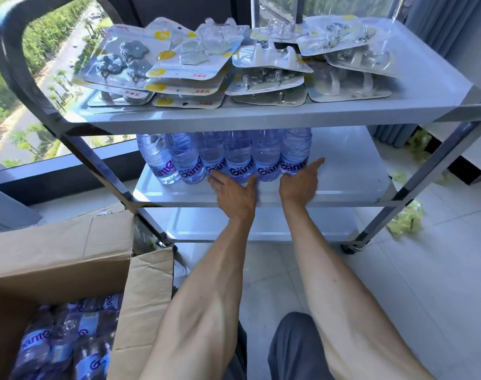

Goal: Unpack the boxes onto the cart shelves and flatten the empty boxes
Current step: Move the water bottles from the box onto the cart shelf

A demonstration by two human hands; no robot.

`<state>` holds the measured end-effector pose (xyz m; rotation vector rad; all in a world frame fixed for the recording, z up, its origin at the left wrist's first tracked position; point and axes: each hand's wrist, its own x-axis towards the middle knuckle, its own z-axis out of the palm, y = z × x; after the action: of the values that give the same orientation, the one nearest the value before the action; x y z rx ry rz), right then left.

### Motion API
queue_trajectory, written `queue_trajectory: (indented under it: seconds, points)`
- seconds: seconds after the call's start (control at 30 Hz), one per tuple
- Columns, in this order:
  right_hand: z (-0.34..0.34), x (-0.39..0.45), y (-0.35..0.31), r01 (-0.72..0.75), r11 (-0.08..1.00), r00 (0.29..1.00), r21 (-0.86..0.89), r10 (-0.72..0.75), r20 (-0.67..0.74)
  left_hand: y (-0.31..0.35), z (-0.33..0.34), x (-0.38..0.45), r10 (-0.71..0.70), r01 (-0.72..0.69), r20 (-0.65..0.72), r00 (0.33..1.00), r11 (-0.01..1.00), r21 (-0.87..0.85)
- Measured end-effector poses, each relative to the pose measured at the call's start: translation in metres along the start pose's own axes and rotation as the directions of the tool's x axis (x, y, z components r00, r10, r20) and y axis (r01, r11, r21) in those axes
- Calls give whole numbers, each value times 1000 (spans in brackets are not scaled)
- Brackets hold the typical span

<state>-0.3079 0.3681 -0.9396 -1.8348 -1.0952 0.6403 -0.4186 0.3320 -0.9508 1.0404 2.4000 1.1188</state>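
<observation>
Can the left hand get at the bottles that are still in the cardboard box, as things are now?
Probably yes. The cardboard box stands open at the person's left, its flaps folded outward, and the boxed bottles lie uncovered. The left hand is open at the bottles on the middle shelf and holds nothing; nothing stands between.

A silver-grey metal cart (261,116) fills the centre, its top shelf at 12 o'clock covered with clear blister packs (190,64) on pale blue and white cards with yellow dots and small red labels. On the middle shelf, clear bluish water bottles (239,157) wear blue labels with purple lettering. At 8 o'clock a brown cardboard box (61,259) holds more blue-labelled bottles, on a pale grey tiled floor (398,270).
</observation>
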Motion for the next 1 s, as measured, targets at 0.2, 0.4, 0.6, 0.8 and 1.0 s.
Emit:
queue_trajectory:
  seconds: [0.2,0.4,0.6,0.8,1.0]
  points:
    - [7,-91,-3,141,978,985,153,-123,-123,-31,-54,-1,-51,43,-10,999,923,-382]
    - [52,-194,-14,188,970,950,156,-220,221,-119,-135,-7,-222,84,-336,915,921,-380]
    - [98,-304,-46,252,946,722,202,-323,611,-231,-226,-4,-416,298,-459,785,903,-310]
    - [137,-405,-28,195,981,385,-24,-54,921,-337,-251,-32,-768,746,-150,622,640,-186]
    - [161,-428,-16,231,972,527,-44,-87,846,-387,-256,-48,-818,826,121,563,553,-110]
